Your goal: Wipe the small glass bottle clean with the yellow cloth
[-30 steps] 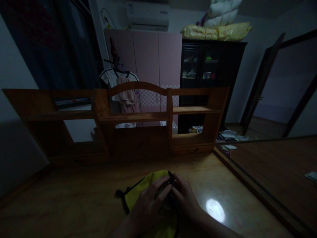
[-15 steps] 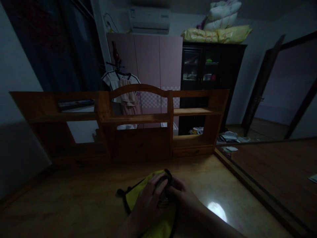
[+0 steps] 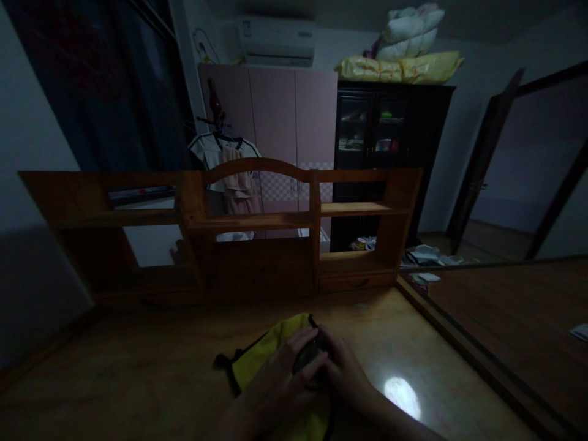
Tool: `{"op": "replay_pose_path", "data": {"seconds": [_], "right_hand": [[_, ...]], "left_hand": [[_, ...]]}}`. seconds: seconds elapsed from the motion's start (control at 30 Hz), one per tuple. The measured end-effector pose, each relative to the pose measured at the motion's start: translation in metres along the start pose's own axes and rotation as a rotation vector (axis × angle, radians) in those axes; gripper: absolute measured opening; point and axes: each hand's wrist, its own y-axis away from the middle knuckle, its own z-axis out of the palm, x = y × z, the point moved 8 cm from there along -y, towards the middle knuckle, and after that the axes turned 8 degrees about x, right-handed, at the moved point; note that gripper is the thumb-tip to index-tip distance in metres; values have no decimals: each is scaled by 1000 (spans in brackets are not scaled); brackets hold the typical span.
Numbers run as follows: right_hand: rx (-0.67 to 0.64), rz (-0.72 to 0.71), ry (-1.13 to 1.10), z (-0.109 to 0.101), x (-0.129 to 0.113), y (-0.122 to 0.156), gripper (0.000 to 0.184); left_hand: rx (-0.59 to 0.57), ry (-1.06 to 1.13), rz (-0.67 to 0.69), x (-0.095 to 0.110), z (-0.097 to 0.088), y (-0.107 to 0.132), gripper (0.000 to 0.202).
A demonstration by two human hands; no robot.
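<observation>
A yellow cloth piece with black edging (image 3: pixel 257 362) lies on the wooden surface in the lower middle of the head view. Over it, my left hand (image 3: pixel 289 373) curls its fingers round a small dark, rounded object (image 3: pixel 305 355). My right hand (image 3: pixel 342 367) presses against the same object from the right, its fingers closed on it. The dim light and my fingers hide most of the object, so its kind cannot be made out. Part of the cloth shows below my left hand.
A wooden shelf unit (image 3: pixel 257 220) stands along the far edge of the wooden surface (image 3: pixel 151 361). A raised wooden rim (image 3: pixel 452 331) runs along the right side. Beyond are a pink wardrobe (image 3: pixel 273 122), a dark cabinet (image 3: pixel 432 128) and hanging clothes (image 3: pixel 236 165).
My fingers have shifted round the dark object, and it has turned slightly. The right hand sits a little closer over it. The cloth has stayed nearly in place.
</observation>
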Motion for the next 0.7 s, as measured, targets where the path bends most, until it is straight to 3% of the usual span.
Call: {"op": "replay_pose_path", "data": {"seconds": [0.13, 0.33, 0.5, 0.7], "right_hand": [[-52, -72, 85, 5, -14, -3, 26], [23, -48, 167, -2, -14, -7, 8], [65, -60, 167, -4, -19, -8, 15], [105, -2, 117, -3, -19, -7, 24]], "left_hand": [[-37, 81, -101, -7, 7, 2, 90], [-65, 127, -280, -18, 12, 10, 92], [-106, 201, -463, -30, 19, 19, 94], [-95, 199, -456, -33, 20, 18, 88]]}}
